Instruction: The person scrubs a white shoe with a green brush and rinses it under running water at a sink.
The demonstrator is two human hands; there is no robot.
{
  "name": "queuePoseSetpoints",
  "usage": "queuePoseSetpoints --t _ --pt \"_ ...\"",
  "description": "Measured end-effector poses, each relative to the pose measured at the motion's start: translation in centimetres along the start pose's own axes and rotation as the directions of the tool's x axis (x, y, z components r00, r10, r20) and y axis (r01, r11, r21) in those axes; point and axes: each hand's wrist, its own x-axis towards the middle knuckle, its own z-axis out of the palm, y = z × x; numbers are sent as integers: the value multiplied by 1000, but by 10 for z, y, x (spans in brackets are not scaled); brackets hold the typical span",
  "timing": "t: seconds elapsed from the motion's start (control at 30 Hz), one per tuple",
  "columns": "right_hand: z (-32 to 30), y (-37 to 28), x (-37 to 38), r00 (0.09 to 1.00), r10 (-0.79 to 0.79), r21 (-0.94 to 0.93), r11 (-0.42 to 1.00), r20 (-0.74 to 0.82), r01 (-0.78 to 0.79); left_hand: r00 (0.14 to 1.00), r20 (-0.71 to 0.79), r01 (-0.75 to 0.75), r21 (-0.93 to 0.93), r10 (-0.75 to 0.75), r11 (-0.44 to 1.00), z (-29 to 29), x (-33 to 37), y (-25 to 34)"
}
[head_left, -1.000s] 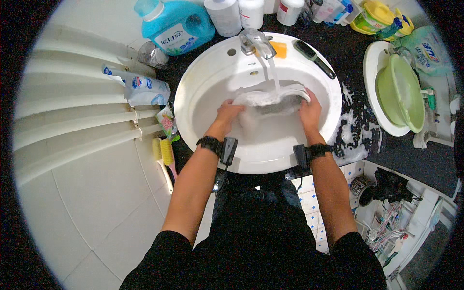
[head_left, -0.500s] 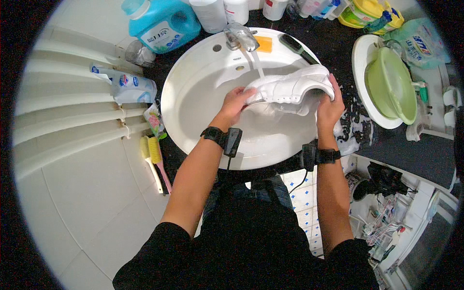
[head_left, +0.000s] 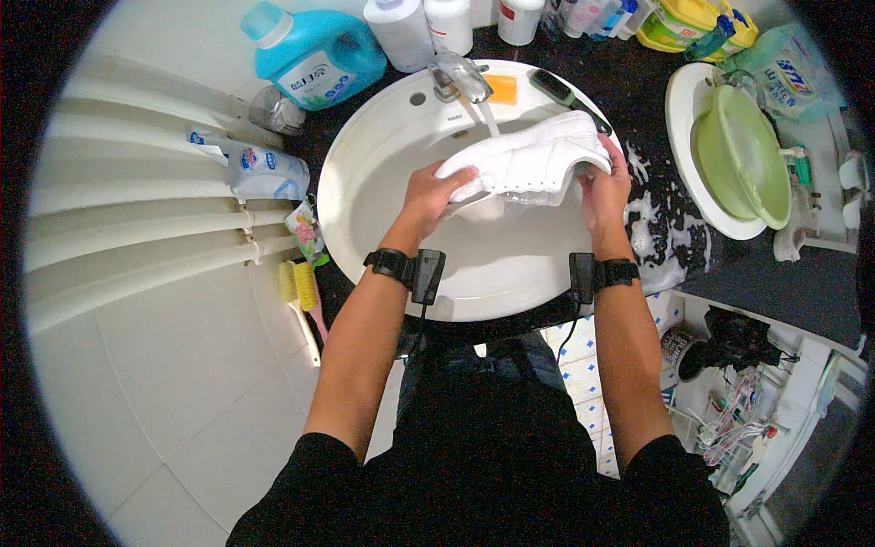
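A white shoe (head_left: pixel 529 159) is held tilted on its side above the sink (head_left: pixel 365 264), its sole facing away and its opening toward me. My left hand (head_left: pixel 435 196) grips the toe end, fingers partly hidden beneath it. At the heel end my right hand (head_left: pixel 606 187) is closed round the shoe. From the chrome faucet (head_left: pixel 460 80) a stream of water (head_left: pixel 489 118) runs down just at the shoe's far edge. Water falls from the underside of the shoe into the basin.
An orange soap bar (head_left: pixel 501 88) and a dark-and-green brush (head_left: pixel 565 98) lie on the sink's far rim. A blue detergent jug (head_left: pixel 319 59) stands behind left. Suds (head_left: pixel 670 232) wet the black counter at right, near a green basin (head_left: pixel 743 159). Two yellow-bristled brushes (head_left: pixel 305 287) are at left.
The shoe has tipped, its toe end now lower and a little further left. Both hands have shifted slightly with it, and the view has moved a little.
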Motion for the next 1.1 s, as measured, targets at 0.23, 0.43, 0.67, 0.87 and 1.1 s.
queuePoseSetpoints --t 0.23,0.43,0.67,0.87,1.1 --pt "-25 7 3 850 384 1 911 361 -412 947 -94 -234 455 308 859 -26 -16 32" --pt "30 13 -7 962 268 -600 777 41 -191 923 44 -312 663 381 680 -26 -29 52" --pt "18 62 33 987 96 -689 725 131 21 907 121 -357 729 402 584 -18 -37 80" --pt "114 28 -54 980 152 -950 301 128 77 901 47 -286 810 430 511 -1 -34 62" --pt "118 41 -49 959 91 -905 366 267 217 935 -70 -186 739 347 648 -1 -21 43"
